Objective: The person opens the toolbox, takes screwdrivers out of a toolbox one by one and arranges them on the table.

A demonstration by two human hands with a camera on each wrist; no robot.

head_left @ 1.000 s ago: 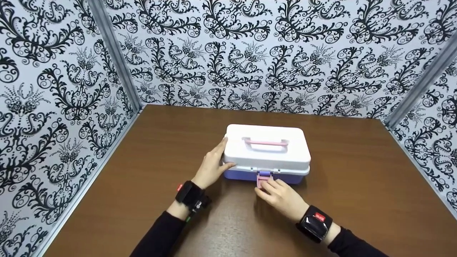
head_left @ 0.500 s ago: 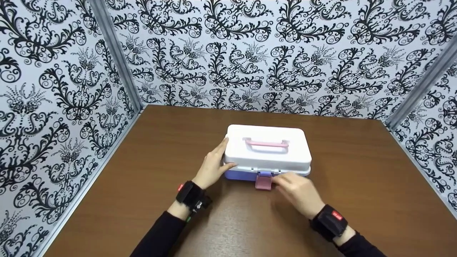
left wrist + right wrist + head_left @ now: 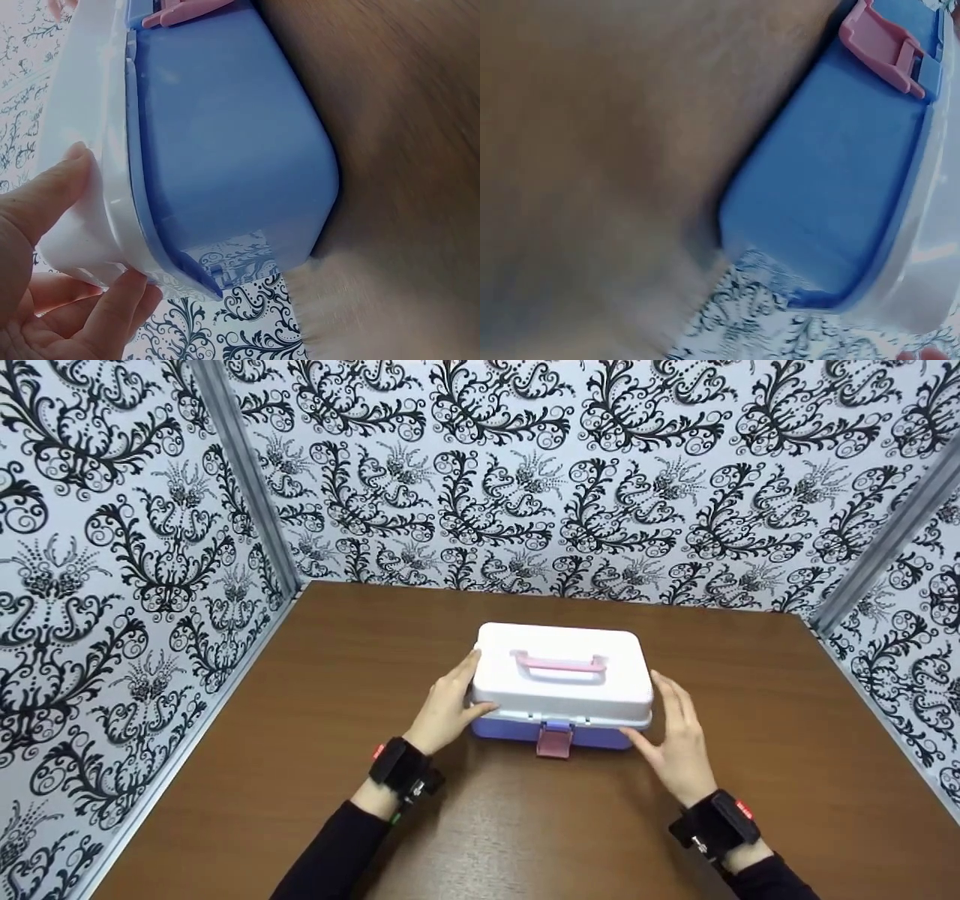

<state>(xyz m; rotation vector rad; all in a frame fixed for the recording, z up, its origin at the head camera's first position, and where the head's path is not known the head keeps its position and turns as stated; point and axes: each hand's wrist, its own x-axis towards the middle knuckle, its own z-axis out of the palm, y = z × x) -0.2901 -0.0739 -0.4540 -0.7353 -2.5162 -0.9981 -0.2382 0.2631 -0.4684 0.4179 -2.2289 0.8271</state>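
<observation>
A brown tabletop (image 3: 367, 652) is bearing a handled storage box (image 3: 559, 699) straight ahead, at twelve o'clock. At its eight, the left hand (image 3: 442, 708) is pinching the lid (image 3: 81, 109), seemingly steadying it; at its four, the right hand (image 3: 679, 739) is flanking the end, fingers spread apart, contact unclear.

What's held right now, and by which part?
The white lid, by its left front corner: left hand, thumb on front, fingers on left side. Whether the right hand grips its right end cannot be told.
</observation>
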